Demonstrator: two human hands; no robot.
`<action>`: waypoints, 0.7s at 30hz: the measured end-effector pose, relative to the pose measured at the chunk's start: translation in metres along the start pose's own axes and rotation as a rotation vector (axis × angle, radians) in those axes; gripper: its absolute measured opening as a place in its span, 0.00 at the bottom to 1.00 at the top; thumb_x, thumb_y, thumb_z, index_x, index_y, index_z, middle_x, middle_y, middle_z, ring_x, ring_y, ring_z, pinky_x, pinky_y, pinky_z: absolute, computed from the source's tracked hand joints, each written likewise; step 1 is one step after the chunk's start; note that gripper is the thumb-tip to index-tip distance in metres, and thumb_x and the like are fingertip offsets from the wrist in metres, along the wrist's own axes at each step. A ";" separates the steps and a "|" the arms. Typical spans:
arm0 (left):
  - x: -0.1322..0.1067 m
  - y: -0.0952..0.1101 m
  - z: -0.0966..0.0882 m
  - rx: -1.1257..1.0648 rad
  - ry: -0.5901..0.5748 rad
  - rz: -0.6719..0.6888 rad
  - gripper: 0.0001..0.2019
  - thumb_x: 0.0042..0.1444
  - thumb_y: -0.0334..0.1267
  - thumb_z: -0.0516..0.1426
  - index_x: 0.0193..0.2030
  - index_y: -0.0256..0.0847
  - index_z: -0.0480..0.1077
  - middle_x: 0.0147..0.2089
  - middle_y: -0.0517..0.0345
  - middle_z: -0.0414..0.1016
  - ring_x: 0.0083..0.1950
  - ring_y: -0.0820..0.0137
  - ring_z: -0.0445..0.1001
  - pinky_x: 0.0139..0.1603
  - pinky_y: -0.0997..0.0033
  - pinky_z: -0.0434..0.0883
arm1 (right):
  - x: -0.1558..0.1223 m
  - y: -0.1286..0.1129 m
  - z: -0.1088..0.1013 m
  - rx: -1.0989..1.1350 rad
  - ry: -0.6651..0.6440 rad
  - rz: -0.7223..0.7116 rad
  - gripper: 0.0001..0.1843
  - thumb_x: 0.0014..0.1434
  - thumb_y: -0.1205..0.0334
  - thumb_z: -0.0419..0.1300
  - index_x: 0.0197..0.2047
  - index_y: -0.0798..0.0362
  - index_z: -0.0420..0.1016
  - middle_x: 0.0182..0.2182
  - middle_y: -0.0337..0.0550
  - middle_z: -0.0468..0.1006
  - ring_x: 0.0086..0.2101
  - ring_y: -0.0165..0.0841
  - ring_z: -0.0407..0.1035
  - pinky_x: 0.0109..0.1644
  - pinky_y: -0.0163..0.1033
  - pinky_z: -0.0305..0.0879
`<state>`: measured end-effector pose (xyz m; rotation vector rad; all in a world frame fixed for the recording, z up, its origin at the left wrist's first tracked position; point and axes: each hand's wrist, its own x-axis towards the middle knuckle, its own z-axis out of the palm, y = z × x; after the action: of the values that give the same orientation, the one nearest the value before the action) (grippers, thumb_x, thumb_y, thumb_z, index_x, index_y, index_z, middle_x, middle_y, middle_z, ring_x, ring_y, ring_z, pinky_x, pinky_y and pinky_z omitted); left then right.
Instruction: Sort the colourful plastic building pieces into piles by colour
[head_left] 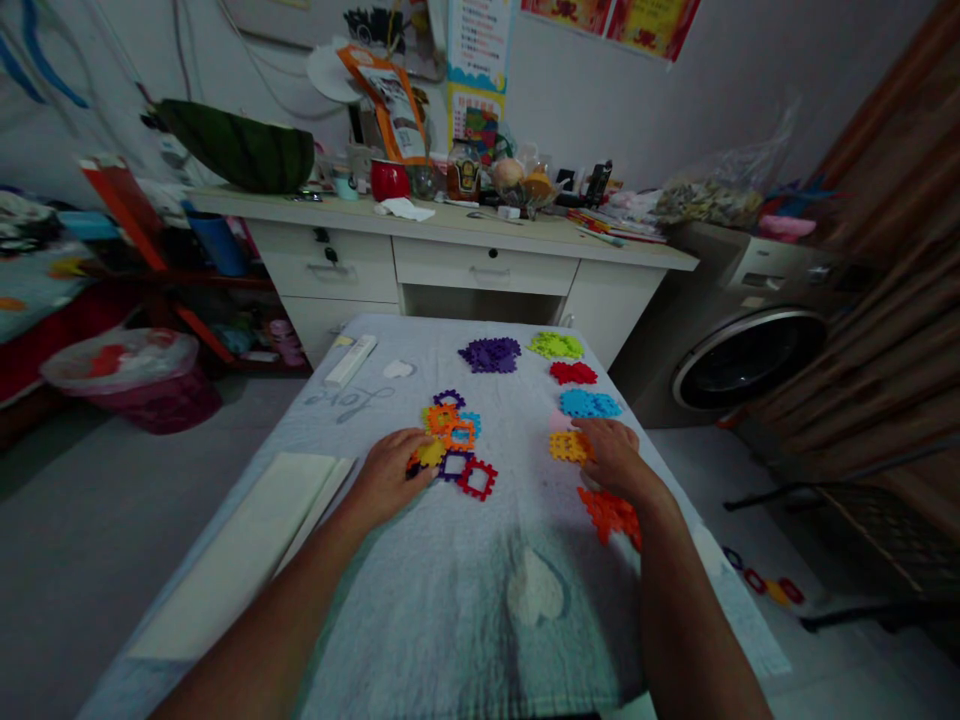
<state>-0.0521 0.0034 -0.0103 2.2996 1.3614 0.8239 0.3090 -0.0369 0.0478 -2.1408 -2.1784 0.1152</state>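
Square plastic interlocking pieces with notched edges lie on a cloth-covered table. My left hand (394, 468) is at the left of a loose mixed cluster, thumb and fingers closed about a yellow piece (431, 452). Around it lie orange pieces (460, 434), a red square frame (478, 479), and purple and blue ones. My right hand (616, 458) reaches to a small yellow-orange pile (568, 446), its fingers bent onto the pieces at the pile's right side. An orange-red pile (609, 515) lies partly under my right wrist. Part of both grips is hidden.
Separate piles of blue (590, 403), red (573, 373), lime green (556, 345) and purple pieces (490, 354) lie farther back. A white strip (351, 361) and pale boards (240, 550) lie on the left. A cluttered desk (450, 225) and washing machine (720, 330) stand beyond.
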 end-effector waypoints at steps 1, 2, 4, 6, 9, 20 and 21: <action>0.000 -0.001 0.001 -0.001 0.001 0.000 0.20 0.53 0.43 0.57 0.52 0.42 0.71 0.55 0.49 0.73 0.56 0.58 0.70 0.60 0.54 0.66 | 0.000 -0.001 -0.001 0.008 -0.001 -0.001 0.37 0.47 0.74 0.56 0.62 0.52 0.64 0.59 0.51 0.68 0.59 0.48 0.56 0.61 0.54 0.46; 0.000 -0.001 0.001 -0.002 0.001 0.000 0.20 0.53 0.43 0.57 0.52 0.42 0.71 0.55 0.49 0.73 0.56 0.58 0.70 0.60 0.54 0.66 | 0.000 -0.002 -0.003 0.017 0.005 -0.007 0.36 0.47 0.74 0.55 0.62 0.52 0.65 0.59 0.51 0.68 0.59 0.48 0.56 0.62 0.54 0.46; 0.000 -0.002 0.002 0.000 -0.004 0.002 0.20 0.53 0.43 0.57 0.52 0.41 0.71 0.55 0.48 0.73 0.57 0.57 0.70 0.60 0.54 0.65 | 0.001 -0.008 -0.005 0.046 0.039 -0.038 0.34 0.48 0.73 0.55 0.61 0.53 0.66 0.59 0.51 0.67 0.59 0.47 0.56 0.62 0.54 0.46; 0.000 -0.002 0.002 0.002 -0.006 0.007 0.19 0.53 0.43 0.57 0.52 0.40 0.71 0.55 0.48 0.73 0.57 0.57 0.70 0.60 0.53 0.65 | 0.001 -0.017 -0.007 0.106 0.086 -0.112 0.32 0.50 0.72 0.55 0.59 0.53 0.66 0.59 0.50 0.67 0.58 0.46 0.56 0.62 0.53 0.46; 0.000 0.000 0.000 0.007 -0.007 0.008 0.19 0.54 0.43 0.56 0.52 0.41 0.71 0.55 0.48 0.73 0.57 0.58 0.70 0.60 0.54 0.65 | 0.001 -0.040 -0.003 0.234 0.125 -0.267 0.25 0.54 0.66 0.56 0.57 0.53 0.68 0.56 0.51 0.69 0.57 0.44 0.58 0.61 0.51 0.49; 0.001 0.005 -0.004 0.009 -0.017 -0.011 0.20 0.52 0.41 0.58 0.52 0.40 0.72 0.54 0.48 0.73 0.57 0.58 0.70 0.60 0.54 0.65 | -0.004 -0.110 0.035 0.323 -0.005 -0.549 0.25 0.55 0.53 0.63 0.55 0.52 0.70 0.51 0.50 0.73 0.51 0.42 0.63 0.57 0.49 0.51; 0.000 0.005 -0.004 0.007 -0.016 -0.006 0.20 0.51 0.41 0.58 0.52 0.40 0.72 0.54 0.48 0.73 0.57 0.57 0.70 0.60 0.55 0.65 | -0.004 -0.110 0.036 0.335 0.002 -0.545 0.22 0.56 0.56 0.62 0.54 0.52 0.70 0.50 0.49 0.74 0.49 0.41 0.64 0.56 0.48 0.51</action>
<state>-0.0512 0.0015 -0.0041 2.3010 1.3656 0.7992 0.1954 -0.0424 0.0248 -1.3279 -2.4406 0.4005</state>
